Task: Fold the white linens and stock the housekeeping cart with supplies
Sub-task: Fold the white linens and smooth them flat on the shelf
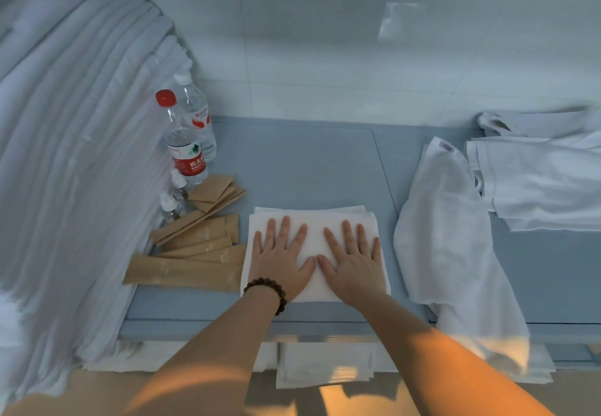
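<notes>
Water bottles (187,144), brown paper sachets (192,272) just left; loose white linen (448,236) right. Pressed folded white towel (312,217) beneath left hand (281,261), right hand (353,264), fingers flat, spread.

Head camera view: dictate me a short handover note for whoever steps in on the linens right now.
Hands: left hand and right hand both open, pressing flat on the folded towel on the blue surface.
Done: that towel is folded; a tall linen pile stands left, a looser stack far right.
To do: the unfolded cloth to the right needs folding; water bottles and brown packets beside the pile look unstocked.
</notes>
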Demonstrator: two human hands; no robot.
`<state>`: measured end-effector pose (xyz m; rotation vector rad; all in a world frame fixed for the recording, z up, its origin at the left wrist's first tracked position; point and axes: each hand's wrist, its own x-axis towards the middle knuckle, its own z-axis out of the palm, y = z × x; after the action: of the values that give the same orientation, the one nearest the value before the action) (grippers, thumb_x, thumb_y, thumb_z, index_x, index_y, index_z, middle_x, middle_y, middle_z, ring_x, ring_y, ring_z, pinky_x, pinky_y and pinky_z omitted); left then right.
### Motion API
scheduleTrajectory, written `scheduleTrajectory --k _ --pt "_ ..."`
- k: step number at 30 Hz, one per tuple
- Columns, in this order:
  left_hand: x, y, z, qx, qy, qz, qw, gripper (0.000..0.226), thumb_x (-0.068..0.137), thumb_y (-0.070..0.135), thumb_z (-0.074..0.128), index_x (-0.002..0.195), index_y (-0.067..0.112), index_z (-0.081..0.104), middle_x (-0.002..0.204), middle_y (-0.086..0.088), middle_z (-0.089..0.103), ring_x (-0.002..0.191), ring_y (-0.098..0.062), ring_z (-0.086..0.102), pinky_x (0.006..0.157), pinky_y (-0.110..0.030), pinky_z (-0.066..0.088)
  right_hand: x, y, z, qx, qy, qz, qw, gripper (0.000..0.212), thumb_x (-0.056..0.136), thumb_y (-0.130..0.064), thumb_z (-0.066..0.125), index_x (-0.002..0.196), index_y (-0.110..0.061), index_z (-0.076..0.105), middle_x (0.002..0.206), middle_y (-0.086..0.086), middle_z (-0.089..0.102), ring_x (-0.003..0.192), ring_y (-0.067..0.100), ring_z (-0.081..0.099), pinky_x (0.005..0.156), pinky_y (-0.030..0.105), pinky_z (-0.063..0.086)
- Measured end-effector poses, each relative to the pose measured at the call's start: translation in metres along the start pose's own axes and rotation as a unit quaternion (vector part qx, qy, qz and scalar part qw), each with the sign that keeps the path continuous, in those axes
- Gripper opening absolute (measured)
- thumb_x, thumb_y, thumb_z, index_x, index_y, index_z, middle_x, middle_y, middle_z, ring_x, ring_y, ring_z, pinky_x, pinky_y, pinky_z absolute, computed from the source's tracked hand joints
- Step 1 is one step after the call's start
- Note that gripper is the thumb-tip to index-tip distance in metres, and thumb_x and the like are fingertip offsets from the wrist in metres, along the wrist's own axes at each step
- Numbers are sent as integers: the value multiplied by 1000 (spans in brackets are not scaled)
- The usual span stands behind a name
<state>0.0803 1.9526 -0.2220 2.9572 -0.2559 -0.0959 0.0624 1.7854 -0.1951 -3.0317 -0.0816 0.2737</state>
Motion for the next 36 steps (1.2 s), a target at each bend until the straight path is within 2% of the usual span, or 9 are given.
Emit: scheduleTrajectory --k 9,18,22,26,28,31,32,33,36 --pt "26 -5 0 5 -3 7 1000 80 76 69 -7 151 40 -5 160 2 -14 146 -25 -17 115 -48 -13 29 8 2 6 8 -2 1000 66 89 -70 10 147 -46 -9 159 -3 -18 145 25 -19 117 50 -9" --pt "12 3 2 18 -5 44 999 78 78 67 -12 150 38 -8 160 1 -13 146 -24 -17 116 -47 -12 5 12 14 14 40 26 999 69 81 -74 -4 144 -47 -17 159 -4 -18 145 23 -21 117 47 -13" --pt "-5 14 1 18 -10 47 999 77 79 67 -13 150 37 -11 160 1 -16 146 -24 -19 116 -48 -12 -18 17 16 12 57 36 998 68 86 -72 3 147 -45 -11 160 -4 -14 146 24 -18 118 47 -10" --pt "-22 22 1 15 -17 46 999 69 89 65 4 151 36 -10 160 0 -16 145 -25 -20 116 -48 -14 -35 21 16 8 66 27 997 63 93 -66 14 148 -43 -6 160 -4 -12 146 24 -16 118 47 -9" --pt "-25 26 -3 13 -28 43 999 68 91 63 12 152 36 -4 161 -1 -11 146 -26 -15 117 -49 -11 -38 21 15 8 61 26 998 60 95 -62 16 149 -42 -1 160 -3 -9 147 25 -13 117 48 -9" --pt "-17 32 -19 13 -2 36 999 63 90 55 25 148 31 22 156 -6 20 144 -28 9 116 -52 4 -30 17 9 25 77 27 996 53 99 -50 20 150 -39 13 161 -1 1 148 21 -6 117 48 -9" --pt "-12 33 -22 14 14 38 999 61 90 53 26 146 30 26 153 -5 25 143 -27 13 116 -52 6 -26 15 6 33 84 19 996 52 100 -46 21 150 -38 16 161 -1 2 147 20 -6 117 47 -9" --pt "-8 33 -23 8 20 45 999 60 91 51 26 147 30 24 155 -5 22 144 -27 10 117 -52 3 -21 12 5 40 84 6 996 51 100 -45 21 150 -38 14 161 -3 0 147 18 -9 117 46 -12" --pt "-2 26 -14 -9 -13 61 998 59 96 50 19 151 37 5 161 1 -4 147 -25 -11 117 -51 -8 -10 8 8 42 46 -34 997 53 100 -49 15 149 -42 -2 160 -7 -10 146 16 -18 116 46 -15"
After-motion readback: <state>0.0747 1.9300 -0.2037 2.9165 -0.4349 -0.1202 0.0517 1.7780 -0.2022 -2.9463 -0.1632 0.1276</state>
